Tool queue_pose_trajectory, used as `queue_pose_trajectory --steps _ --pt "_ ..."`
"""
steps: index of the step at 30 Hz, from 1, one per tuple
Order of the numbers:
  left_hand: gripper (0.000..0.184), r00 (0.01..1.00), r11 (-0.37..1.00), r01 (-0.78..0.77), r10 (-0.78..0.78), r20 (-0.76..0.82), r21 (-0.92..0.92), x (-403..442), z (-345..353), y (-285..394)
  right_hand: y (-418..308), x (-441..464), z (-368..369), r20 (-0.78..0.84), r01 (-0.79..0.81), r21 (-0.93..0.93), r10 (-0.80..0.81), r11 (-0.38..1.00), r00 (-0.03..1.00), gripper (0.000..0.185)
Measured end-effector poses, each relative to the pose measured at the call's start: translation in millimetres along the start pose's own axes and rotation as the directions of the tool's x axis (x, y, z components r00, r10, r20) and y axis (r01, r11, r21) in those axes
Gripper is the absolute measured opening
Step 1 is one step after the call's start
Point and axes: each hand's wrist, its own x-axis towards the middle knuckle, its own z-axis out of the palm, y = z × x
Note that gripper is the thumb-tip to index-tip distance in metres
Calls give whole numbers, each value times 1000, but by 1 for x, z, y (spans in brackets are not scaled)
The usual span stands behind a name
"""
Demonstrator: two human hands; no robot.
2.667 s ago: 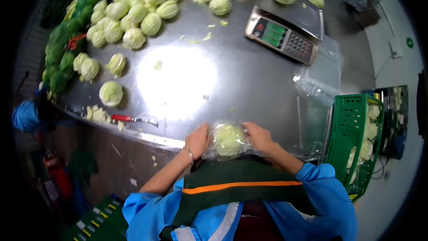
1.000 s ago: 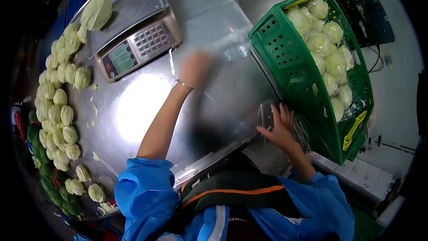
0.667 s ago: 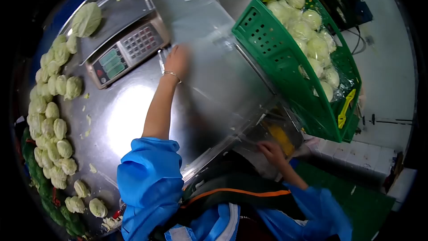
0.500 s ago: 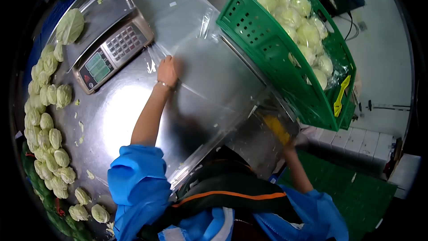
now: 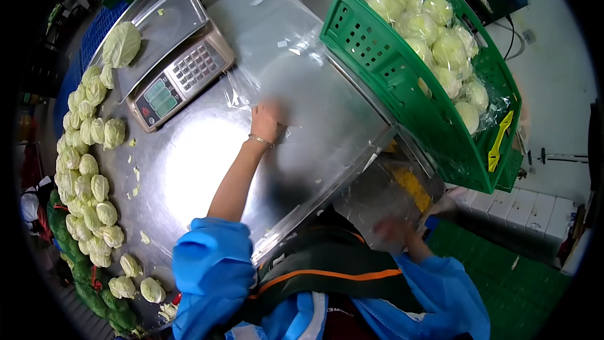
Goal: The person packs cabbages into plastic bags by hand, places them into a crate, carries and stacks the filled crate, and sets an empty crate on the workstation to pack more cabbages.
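Over the steel table, my left hand (image 5: 269, 121) is closed at the near edge of a stack of clear plastic bags (image 5: 261, 25); its fingertips are blurred, and a thin bag seems to trail from it. My right hand (image 5: 391, 230) is low beside my body, past the table's front edge, smeared by motion. To the left of the bags sits a scale (image 5: 182, 79) with a cabbage (image 5: 121, 45) on its tray. Right of the table, a green crate (image 5: 402, 79) holds several wrapped cabbages (image 5: 450, 50).
Several bare cabbages (image 5: 82, 176) are piled along the left side of the steel table (image 5: 220, 151). Green net sacks (image 5: 88, 289) lie beyond them. A yellow strap (image 5: 500, 141) hangs on the crate. White boxes (image 5: 519, 214) and a green floor area (image 5: 484, 277) are at the lower right.
The wrapped cabbage is no longer between my hands. The view has turned right to the crate. My left hand reached the bags and has come back nearer; my right hand dropped beside my body.
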Motion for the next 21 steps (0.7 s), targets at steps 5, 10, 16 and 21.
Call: queue_pose_trajectory --steps 5,10,16,21 --pt "25 863 563 444 -478 163 -697 -7 -17 -9 67 -35 -108 1 43 -981 -212 191 977 52" --pt "20 573 297 433 -820 5 -851 -105 -87 3 -151 -169 37 69 532 -127 -527 837 847 41" --pt "10 456 825 485 -522 -721 -290 -240 -220 19 -228 -200 167 491 428 -630 95 -648 866 24" --pt "16 634 700 707 -688 -352 -97 -350 -183 32 -283 -260 374 994 638 -16 -78 -770 -70 33"
